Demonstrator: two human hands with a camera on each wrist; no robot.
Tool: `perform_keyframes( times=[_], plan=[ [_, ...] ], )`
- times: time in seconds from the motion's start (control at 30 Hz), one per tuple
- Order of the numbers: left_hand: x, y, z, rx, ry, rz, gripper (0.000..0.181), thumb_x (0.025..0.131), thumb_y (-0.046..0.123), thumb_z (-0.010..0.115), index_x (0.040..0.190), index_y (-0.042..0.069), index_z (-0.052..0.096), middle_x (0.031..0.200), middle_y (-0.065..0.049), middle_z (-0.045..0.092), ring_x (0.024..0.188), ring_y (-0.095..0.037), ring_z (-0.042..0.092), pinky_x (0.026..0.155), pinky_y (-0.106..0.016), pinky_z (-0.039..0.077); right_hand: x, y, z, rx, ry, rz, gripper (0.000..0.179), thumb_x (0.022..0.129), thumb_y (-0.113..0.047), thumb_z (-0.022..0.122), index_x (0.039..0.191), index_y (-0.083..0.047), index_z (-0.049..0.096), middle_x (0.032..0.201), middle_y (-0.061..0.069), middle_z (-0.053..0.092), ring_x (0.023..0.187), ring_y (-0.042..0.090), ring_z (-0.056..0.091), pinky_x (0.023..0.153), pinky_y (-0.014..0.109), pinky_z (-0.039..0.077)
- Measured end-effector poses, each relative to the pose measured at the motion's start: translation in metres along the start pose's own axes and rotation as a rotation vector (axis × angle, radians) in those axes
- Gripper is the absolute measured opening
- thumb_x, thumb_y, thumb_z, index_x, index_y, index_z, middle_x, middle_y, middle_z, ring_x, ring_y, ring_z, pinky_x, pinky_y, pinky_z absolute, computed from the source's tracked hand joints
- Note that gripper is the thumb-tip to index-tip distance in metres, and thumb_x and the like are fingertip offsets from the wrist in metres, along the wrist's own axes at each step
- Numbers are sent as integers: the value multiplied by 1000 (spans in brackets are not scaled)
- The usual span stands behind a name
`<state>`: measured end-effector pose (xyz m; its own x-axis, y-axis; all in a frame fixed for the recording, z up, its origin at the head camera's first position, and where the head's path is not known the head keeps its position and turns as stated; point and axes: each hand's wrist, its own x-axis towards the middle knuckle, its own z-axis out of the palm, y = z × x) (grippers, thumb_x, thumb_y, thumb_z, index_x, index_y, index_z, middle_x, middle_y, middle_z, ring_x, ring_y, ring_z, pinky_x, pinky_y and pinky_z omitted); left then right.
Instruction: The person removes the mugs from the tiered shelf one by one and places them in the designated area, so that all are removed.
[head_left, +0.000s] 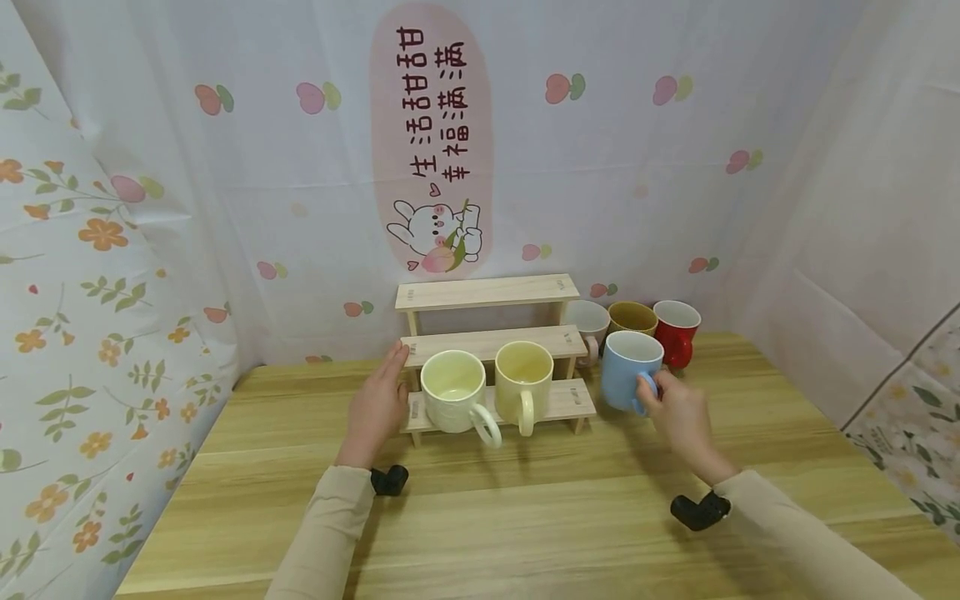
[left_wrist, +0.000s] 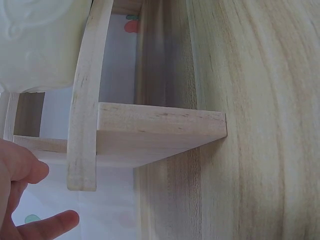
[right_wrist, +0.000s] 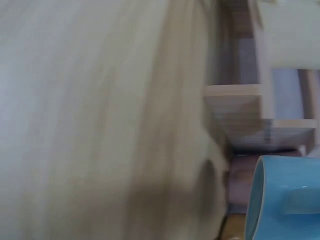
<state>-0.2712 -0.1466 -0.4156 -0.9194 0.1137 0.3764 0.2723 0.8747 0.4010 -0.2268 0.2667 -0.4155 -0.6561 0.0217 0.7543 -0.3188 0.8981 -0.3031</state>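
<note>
My right hand (head_left: 681,417) holds a light blue mug (head_left: 630,367) by its handle, to the right of a small three-step wooden rack (head_left: 487,293). The mug hangs above the table; its underside shows in the right wrist view, with a gap beside the table. My left hand (head_left: 378,408) is at the rack's left end, its fingers reaching the middle step's edge and holding nothing. On the lowest step stand a pale green-cream mug (head_left: 453,392) and a yellow mug (head_left: 522,383), their handles toward me.
Behind the blue mug, a pale pinkish mug (head_left: 588,321), a mustard-brown mug (head_left: 632,317) and a red mug (head_left: 677,329) stand close together at the back right. The wooden table (head_left: 525,525) ends at a patterned curtain (head_left: 300,208). Curtains also hang on both sides.
</note>
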Motion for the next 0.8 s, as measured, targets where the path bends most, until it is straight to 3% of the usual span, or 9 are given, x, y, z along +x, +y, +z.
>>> perform_keyframes(
  times=[0.17,0.53,0.8],
  plan=[
    [1,-1,1,4,-11,-11,60,91,9,60,147,16,39,154,1,35,93,-33,65,51,-33,45,-11,3,7,-2,-70,63,29,82,-8,63,58,-8,45,48,-3,36,44,13,33,41,27,25],
    [0,-1,0,2,-13,-12,60,92,8,59,148,16,38,154,0,35,88,-32,65,48,-30,42,-17,11,21,-1,-98,65,31,83,-7,64,59,-7,45,47,1,41,43,16,35,40,28,28],
    [0,-1,2,8,5,-3,61,91,7,59,148,15,38,154,0,36,71,-28,61,46,-29,39,-16,14,29,-14,-127,90,34,85,-7,62,58,-7,42,48,2,37,43,18,34,40,28,27]
  ],
)
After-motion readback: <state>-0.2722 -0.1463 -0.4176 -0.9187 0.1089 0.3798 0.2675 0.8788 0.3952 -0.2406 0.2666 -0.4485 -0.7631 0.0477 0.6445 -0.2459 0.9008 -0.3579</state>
